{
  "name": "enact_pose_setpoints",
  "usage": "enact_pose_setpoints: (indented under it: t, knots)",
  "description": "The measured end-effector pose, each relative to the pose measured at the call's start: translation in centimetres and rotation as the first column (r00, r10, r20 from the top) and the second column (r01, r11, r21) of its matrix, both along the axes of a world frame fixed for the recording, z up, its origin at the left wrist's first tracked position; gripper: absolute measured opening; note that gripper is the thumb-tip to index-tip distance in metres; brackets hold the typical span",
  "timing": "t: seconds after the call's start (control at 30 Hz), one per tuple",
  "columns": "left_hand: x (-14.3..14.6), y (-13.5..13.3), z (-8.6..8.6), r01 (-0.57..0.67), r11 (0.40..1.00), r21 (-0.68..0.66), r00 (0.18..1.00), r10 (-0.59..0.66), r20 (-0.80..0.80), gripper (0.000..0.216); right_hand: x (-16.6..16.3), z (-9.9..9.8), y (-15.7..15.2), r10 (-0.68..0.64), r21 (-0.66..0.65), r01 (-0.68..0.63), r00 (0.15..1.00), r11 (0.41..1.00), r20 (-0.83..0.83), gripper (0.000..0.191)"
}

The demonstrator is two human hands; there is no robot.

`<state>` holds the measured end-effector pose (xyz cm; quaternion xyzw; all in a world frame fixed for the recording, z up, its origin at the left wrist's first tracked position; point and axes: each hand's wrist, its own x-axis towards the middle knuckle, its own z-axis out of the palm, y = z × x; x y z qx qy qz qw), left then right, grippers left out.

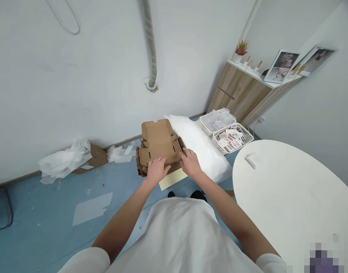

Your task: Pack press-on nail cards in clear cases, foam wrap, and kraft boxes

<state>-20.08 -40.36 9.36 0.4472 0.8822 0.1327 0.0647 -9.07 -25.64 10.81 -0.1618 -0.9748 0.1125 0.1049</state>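
Observation:
A stack of flat brown cardboard boxes lies on the blue floor in front of me. My left hand rests on the near edge of the top piece, fingers curled over it. My right hand grips the near right corner of the same piece, fingers bent round the edge. A pale yellow sheet pokes out from under the stack, just below my hands.
A white padded bundle lies right of the stack. Beyond it stand two white baskets, one with printed cards. A round white table fills the right. Crumpled white wrapping and torn cardboard lie by the wall at left.

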Motion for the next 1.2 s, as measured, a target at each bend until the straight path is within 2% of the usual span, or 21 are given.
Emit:
enact_pose_setpoints:
  t: [0.2,0.4,0.53,0.67,0.73,0.8,0.87,0.97,1.07,1.13,1.2]
  knots:
    - [-1.7,-0.1,-0.7,-0.022,0.998,-0.063,0.998,0.025,0.050,0.034,-2.2,-0.5,-0.2,-0.009,-0.003,0.010,0.996,1.000,0.091,0.030]
    - [-2.7,-0.2,-1.1,-0.002,0.996,-0.092,0.994,0.012,0.110,0.026,-3.5,-1.7,1.0,-0.085,-0.115,0.083,0.996,0.990,-0.009,0.025]
    - [-3.6,-0.2,-0.8,0.044,0.995,-0.091,0.989,-0.030,0.146,0.030,-3.8,-1.7,1.6,-0.121,-0.236,0.107,0.992,0.966,-0.046,0.027]
    - [-4.2,-0.1,-0.9,0.073,0.994,-0.085,0.990,-0.062,0.123,0.033,-2.4,-1.5,1.3,-0.134,-0.287,0.069,0.968,0.956,-0.213,0.034]
    - [-4.3,-0.1,-1.1,0.071,0.996,-0.058,0.991,-0.064,0.115,0.032,-1.3,-1.8,0.7,-0.057,-0.258,-0.005,0.971,0.966,-0.231,0.034]
    - [-4.3,-0.2,-1.2,0.069,0.997,-0.017,0.991,-0.067,0.114,0.031,-0.3,-2.4,0.0,0.069,-0.201,-0.098,0.986,0.975,-0.149,0.034]
    - [-4.3,-0.4,-1.2,0.071,0.997,0.024,0.991,-0.073,0.115,0.031,0.3,-3.0,-0.7,0.131,-0.129,-0.137,0.990,0.982,-0.054,0.034]
    - [-4.4,-0.8,-0.9,0.065,0.993,0.095,0.990,-0.077,0.123,0.031,0.4,-3.3,-1.4,0.098,-0.044,-0.097,0.995,0.994,0.019,0.034]
    - [-4.4,-1.1,-0.4,0.035,0.984,0.172,0.991,-0.056,0.119,0.030,0.2,-2.9,-1.6,0.043,-0.026,-0.042,0.997,0.999,0.058,0.034]
    - [-4.3,-1.4,0.0,0.011,0.975,0.220,0.994,-0.036,0.108,0.028,0.1,-2.4,-1.3,0.010,-0.082,-0.004,0.998,0.997,0.068,0.030]
    - [-4.1,-1.6,0.3,-0.007,0.964,0.265,0.995,-0.020,0.098,0.028,-0.1,-1.7,-0.8,-0.061,-0.222,0.068,0.997,0.973,0.037,0.024]
